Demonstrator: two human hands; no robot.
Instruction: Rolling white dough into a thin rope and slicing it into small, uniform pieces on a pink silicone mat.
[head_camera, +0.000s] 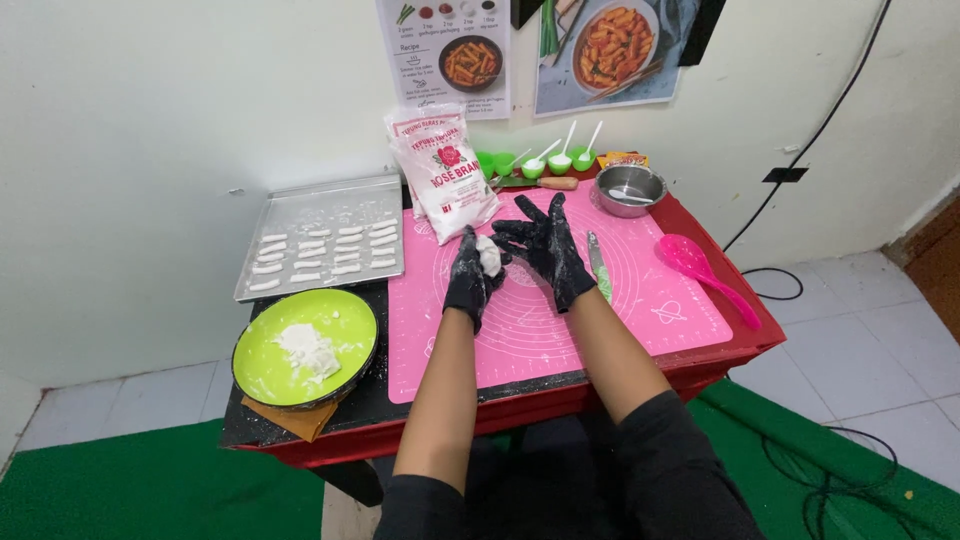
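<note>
Black sleeves and bare forearms reach fwd over the red bench. Left hand, black-gloved, grip curled round a small white dough lump; right hand, also gloved, fingers spread flat w/ palm against the lump, clasping nothing itself. Both hover over a pink silicone mat. Left: round green plate w/ white dough. Right of hands: a knife, pink plastic spoon. Further back: metal tray w/ rows of dough sticks, white flour bag, steel bowl, small green cups.
</note>
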